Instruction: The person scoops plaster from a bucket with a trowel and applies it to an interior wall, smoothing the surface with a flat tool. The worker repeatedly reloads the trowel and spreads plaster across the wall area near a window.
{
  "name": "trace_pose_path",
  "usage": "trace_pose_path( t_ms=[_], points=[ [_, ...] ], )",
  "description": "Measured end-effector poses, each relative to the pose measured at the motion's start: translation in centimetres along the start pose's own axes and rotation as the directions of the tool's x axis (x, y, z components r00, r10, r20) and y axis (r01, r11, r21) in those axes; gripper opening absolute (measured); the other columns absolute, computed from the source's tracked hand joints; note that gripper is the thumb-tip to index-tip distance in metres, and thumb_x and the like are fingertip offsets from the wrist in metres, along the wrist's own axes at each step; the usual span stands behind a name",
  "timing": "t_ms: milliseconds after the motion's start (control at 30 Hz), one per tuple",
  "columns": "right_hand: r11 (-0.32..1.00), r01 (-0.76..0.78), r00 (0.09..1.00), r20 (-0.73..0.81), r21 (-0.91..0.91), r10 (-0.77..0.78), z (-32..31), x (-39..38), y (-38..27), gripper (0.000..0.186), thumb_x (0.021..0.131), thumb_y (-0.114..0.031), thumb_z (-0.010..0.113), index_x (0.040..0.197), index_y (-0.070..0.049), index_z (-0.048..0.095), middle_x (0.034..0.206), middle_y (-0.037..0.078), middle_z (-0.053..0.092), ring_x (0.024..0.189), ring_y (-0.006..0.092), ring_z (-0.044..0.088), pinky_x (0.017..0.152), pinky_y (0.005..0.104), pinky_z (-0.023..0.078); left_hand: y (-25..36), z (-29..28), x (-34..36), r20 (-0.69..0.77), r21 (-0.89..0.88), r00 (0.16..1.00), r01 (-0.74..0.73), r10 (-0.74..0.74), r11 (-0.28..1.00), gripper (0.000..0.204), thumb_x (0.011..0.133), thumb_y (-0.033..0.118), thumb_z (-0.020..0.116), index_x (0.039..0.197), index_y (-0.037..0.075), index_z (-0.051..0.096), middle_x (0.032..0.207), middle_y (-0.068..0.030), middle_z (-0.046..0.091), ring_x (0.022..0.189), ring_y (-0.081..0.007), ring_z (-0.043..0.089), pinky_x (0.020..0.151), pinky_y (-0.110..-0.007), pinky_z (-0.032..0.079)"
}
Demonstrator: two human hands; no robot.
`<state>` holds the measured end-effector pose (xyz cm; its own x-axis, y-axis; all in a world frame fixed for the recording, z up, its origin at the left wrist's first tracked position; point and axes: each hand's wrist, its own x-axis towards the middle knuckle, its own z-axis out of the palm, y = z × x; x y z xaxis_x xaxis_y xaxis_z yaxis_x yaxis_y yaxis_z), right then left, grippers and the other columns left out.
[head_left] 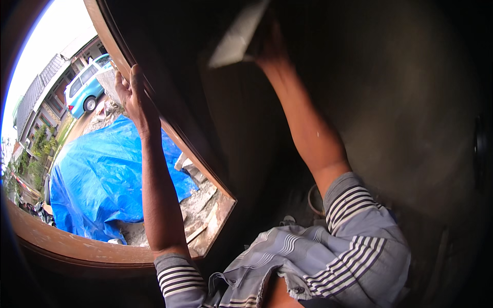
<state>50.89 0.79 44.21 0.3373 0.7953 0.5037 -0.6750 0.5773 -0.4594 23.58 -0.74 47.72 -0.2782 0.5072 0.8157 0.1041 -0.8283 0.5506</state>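
On frame [106,32], left hand [133,100]; right [272,50] holds tool [238,40].

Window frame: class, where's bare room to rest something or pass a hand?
The lower ledge looks bare left of the left forearm; a hand might pass above it, toward the blue tarp. Crowded: the frame's right side, at the left hand, and around the right hand and its flat tool.

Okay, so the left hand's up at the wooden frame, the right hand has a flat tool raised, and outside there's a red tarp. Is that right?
Not quite: the tarp is blue, not red, as the head view shows. The left hand is at the wooden frame, and the right hand has a flat tool raised.
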Motion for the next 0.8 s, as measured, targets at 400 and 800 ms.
trace_pose_path(
  t_ms=[400, 800],
  points=[
    [0.823, -0.309, 0.888, -0.165, 0.477, 0.429, -20.2, -19.7, 19.9, 0.044, 0.1, -0.031, 0.038, 0.134, -0.004, 0.044, 0.134, 0.015, 0.049, 0.122, 0.0264, 0.048, 0.103, 0.0419, 0.041, -2.5, 1.8, 0.0, 0.075, -0.043, 0.993, -0.087, 0.09, 0.995, 0.059, 0.09, 0.028, 0.062, 0.135, -0.003, 0.038, 0.118, -0.0149, 0.054, 0.106, -0.021, 0.054, 0.093, -0.031, 0.042],
    [0.976, -0.195, 0.95, -0.228, 0.094, 0.212, -9.6, -4.1, 10.3, 0.043, 0.1, -0.03, 0.04, 0.134, -0.004, 0.044, 0.134, 0.015, 0.049, 0.121, 0.0276, 0.048, 0.102, 0.0435, 0.042, -2.9, 0.6, 0.0, 0.032, 0.071, 0.994, -0.107, 0.105, 0.992, 0.07, 0.088, 0.034, 0.064, 0.138, -0.005, 0.034, 0.132, -0.0208, 0.045, 0.122, -0.028, 0.044, 0.104, -0.036, 0.032]
  ],
)
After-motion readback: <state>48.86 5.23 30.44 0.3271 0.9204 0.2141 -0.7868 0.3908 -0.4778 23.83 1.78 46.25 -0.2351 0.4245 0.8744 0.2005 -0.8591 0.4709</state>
